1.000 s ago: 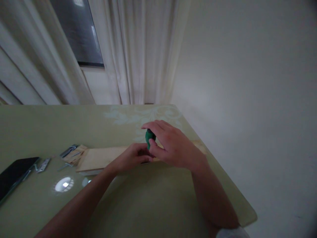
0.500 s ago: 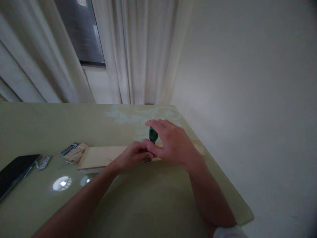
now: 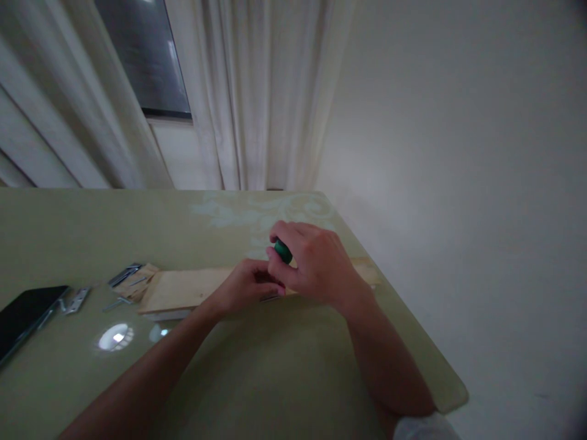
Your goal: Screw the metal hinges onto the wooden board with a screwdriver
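A wooden board [image 3: 186,287] lies lengthwise across the table, both my hands over its middle. My right hand [image 3: 316,260] is closed around the green handle of a screwdriver [image 3: 283,251], which stands roughly upright above the board. The screwdriver's shaft and tip are hidden behind my fingers. Right beside it, my left hand [image 3: 247,284] rests on the board with thumb and fingers pinched together. What they pinch, if anything, is too small to tell. A dark metal piece [image 3: 269,298] shows partly under the left fingertips at the board's front edge.
Left of the board lie a splintered wood scrap with screws [image 3: 137,281], a loose screw [image 3: 118,303] and a metal hinge [image 3: 77,300]. A black phone-like slab [image 3: 30,318] is at far left. The table's right edge [image 3: 403,324] runs beside the wall.
The fingers of my right hand have closed from a looser, more open hold to a wrap around the green handle, which now leans slightly. My left hand stays nearly in place.
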A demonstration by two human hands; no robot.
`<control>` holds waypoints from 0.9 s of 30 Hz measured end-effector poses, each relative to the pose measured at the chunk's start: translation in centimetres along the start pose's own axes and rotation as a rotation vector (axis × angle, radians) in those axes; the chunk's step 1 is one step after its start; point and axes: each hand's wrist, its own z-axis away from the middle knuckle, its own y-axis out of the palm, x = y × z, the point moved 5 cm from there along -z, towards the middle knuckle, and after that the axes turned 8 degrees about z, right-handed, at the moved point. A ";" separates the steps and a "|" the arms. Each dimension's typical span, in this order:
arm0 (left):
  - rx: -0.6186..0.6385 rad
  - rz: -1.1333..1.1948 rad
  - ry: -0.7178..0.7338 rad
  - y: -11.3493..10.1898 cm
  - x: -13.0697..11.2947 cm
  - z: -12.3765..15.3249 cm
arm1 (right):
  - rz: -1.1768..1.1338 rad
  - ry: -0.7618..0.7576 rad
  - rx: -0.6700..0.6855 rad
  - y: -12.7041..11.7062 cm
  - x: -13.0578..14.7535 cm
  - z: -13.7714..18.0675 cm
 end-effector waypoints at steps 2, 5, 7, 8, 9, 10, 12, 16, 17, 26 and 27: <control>0.068 -0.012 0.024 0.2 -0.3 0.1 | -0.030 -0.037 -0.016 -0.2 0.1 0.1; 0.089 -0.028 0.066 0.1 -0.4 0.1 | 0.022 0.056 -0.043 -0.5 -0.4 0.2; 0.053 -0.008 0.058 -0.1 -0.1 0.1 | 0.053 0.124 -0.042 -0.3 -1.0 0.1; 0.043 0.007 0.044 -0.2 0.1 0.1 | 0.042 0.125 -0.043 -0.2 -1.1 0.0; 0.045 0.017 0.026 -0.3 0.2 0.1 | 0.013 0.099 -0.047 0.0 -1.1 -0.1; 0.056 0.016 0.013 -0.3 0.2 0.2 | -0.025 0.054 -0.058 0.1 -1.0 -0.1; 0.090 -0.027 0.014 -0.4 -0.2 0.3 | -0.104 -0.049 -0.084 0.2 -0.7 -0.2; 0.023 -0.137 0.125 -0.8 -1.3 0.2 | -0.145 -0.107 -0.087 0.2 -0.2 -0.1; -0.015 -0.149 0.144 -0.9 -1.5 0.1 | -0.120 -0.075 -0.078 0.2 -0.3 -0.1; 0.045 -0.154 0.172 -0.1 -2.7 0.3 | -0.117 -0.133 0.010 0.3 0.5 0.2; 0.023 -0.163 0.177 -0.1 -2.8 0.3 | -0.097 -0.127 -0.002 0.2 0.5 0.3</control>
